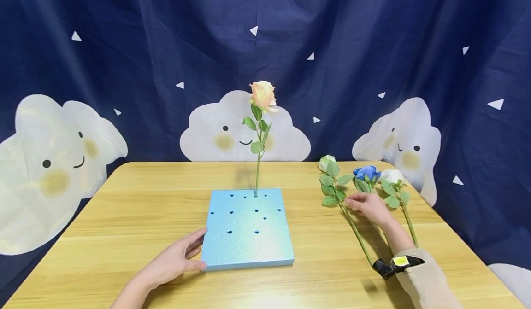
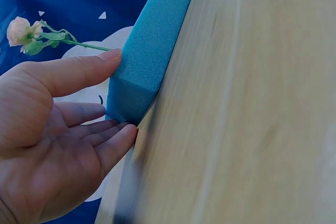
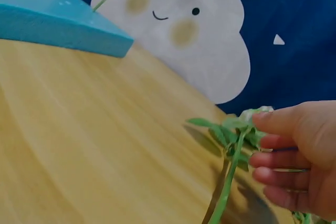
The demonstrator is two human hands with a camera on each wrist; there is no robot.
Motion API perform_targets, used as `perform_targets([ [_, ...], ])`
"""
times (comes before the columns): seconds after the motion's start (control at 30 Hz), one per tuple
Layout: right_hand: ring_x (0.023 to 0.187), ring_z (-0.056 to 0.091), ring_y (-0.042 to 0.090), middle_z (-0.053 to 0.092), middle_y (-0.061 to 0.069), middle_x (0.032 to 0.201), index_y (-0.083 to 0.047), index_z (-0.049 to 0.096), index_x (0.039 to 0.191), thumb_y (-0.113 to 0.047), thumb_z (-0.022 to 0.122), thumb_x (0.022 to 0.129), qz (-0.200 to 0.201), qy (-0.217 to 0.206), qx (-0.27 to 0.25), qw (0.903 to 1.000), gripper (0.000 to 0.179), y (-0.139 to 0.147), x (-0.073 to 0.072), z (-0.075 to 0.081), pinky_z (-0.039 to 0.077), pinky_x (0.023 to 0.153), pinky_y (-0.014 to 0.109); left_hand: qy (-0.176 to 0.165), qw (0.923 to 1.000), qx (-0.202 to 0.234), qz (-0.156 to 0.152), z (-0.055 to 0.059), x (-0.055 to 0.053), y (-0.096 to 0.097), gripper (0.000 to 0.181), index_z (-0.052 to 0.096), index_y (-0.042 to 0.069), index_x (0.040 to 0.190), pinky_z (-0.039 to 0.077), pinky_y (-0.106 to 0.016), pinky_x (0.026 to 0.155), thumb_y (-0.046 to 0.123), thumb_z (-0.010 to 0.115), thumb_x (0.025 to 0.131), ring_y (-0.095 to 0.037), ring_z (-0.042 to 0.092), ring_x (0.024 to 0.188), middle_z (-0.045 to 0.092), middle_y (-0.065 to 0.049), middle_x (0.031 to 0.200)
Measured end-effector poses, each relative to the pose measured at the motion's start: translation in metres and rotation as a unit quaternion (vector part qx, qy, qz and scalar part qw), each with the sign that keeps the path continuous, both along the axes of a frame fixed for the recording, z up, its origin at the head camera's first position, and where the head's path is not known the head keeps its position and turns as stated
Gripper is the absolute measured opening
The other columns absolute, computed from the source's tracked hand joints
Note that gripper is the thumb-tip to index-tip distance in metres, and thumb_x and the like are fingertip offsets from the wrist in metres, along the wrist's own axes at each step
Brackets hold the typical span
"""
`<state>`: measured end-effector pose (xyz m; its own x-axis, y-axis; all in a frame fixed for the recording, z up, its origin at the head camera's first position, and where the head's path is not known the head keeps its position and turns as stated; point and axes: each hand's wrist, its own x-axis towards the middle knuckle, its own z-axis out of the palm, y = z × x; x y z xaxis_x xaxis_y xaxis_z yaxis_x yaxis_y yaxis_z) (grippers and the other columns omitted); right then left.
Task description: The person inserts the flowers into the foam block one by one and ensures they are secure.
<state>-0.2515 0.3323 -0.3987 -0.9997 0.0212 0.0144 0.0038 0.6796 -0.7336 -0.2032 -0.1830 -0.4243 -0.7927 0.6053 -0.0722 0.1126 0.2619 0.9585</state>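
Observation:
My left hand (image 1: 176, 257) rests at the left side of a light-blue foam block (image 1: 249, 249) with several holes in its top. In the left wrist view its straight fingers and thumb touch the block's edge. A peach rose (image 1: 263, 95) stands upright in a hole near the block's far edge. On the right, my right hand (image 1: 373, 210) hovers with relaxed fingers beside the stem (image 1: 356, 231) of a lying greenish-white rose (image 1: 327, 163). The right wrist view shows its fingertips close to the leaves (image 3: 226, 135), with nothing held.
A blue rose (image 1: 367, 173) and a white rose (image 1: 392, 176) lie at the right of the wooden table (image 1: 137, 207), partly behind my right hand and forearm. A black strap (image 1: 390, 267) circles the right wrist. A dark-blue curtain (image 1: 145, 46) with smiling clouds hangs behind the table.

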Motion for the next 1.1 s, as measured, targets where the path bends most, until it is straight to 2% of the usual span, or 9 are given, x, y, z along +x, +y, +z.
perform_targets([
  [0.13,0.070,0.059,0.016,0.064,0.006,0.077,0.013,0.057,0.114,-0.019,0.061,0.091,0.000,-0.047,-0.034,0.9983,0.040,0.000,0.005,-0.009,0.053,0.060,0.029,0.004,1.0000,-0.004,0.001,-0.001,0.000,0.000,0.090,0.013,-0.014,0.142,0.030,-0.042,0.104,0.021,0.071,0.082,-0.047,0.018,0.132,0.013,-0.036,0.145],
  [0.23,0.066,0.058,0.014,0.062,0.004,0.072,0.012,0.057,0.115,-0.018,0.062,0.090,-0.006,-0.066,-0.054,0.9963,0.040,-0.002,0.006,-0.013,0.050,0.054,0.027,0.004,1.0000,-0.006,0.000,-0.001,0.000,0.000,0.090,0.013,-0.014,0.143,0.030,-0.042,0.104,0.021,0.070,0.083,-0.047,0.019,0.132,0.013,-0.035,0.145],
  [0.57,0.060,0.055,0.013,0.063,0.004,0.074,0.012,0.061,0.109,-0.010,0.066,0.085,-0.023,-0.055,-0.061,0.9964,0.033,-0.005,0.001,-0.022,0.046,0.048,0.023,0.007,0.9999,-0.009,0.000,0.001,0.000,0.000,0.091,0.013,-0.014,0.142,0.028,-0.043,0.104,0.022,0.071,0.082,-0.047,0.019,0.132,0.013,-0.036,0.145],
  [0.83,0.054,0.051,0.011,0.057,0.000,0.061,0.006,0.069,0.095,-0.009,0.065,0.085,-0.032,-0.061,-0.020,0.9974,0.018,-0.011,0.002,-0.020,0.040,0.043,0.021,0.005,0.9999,-0.009,0.004,0.002,-0.001,-0.001,0.092,0.014,-0.013,0.143,0.030,-0.042,0.104,0.022,0.072,0.081,-0.047,0.020,0.132,0.014,-0.035,0.145],
  [0.97,0.052,0.050,0.011,0.056,0.002,0.059,0.005,0.068,0.091,-0.008,0.064,0.086,-0.030,-0.071,-0.026,0.9967,0.014,-0.011,0.002,-0.018,0.039,0.042,0.020,0.004,0.9999,-0.009,0.004,0.001,-0.001,-0.001,0.092,0.013,-0.013,0.143,0.030,-0.042,0.104,0.023,0.072,0.081,-0.046,0.019,0.132,0.014,-0.035,0.145],
  [1.1,0.050,0.049,0.011,0.055,0.003,0.058,0.004,0.067,0.085,-0.006,0.066,0.084,-0.011,-0.083,-0.029,0.9961,0.011,-0.012,0.006,-0.015,0.042,0.044,0.021,0.002,1.0000,-0.005,-0.001,-0.001,-0.001,0.000,0.092,0.012,-0.014,0.143,0.029,-0.042,0.104,0.022,0.071,0.082,-0.046,0.018,0.132,0.013,-0.035,0.145],
])
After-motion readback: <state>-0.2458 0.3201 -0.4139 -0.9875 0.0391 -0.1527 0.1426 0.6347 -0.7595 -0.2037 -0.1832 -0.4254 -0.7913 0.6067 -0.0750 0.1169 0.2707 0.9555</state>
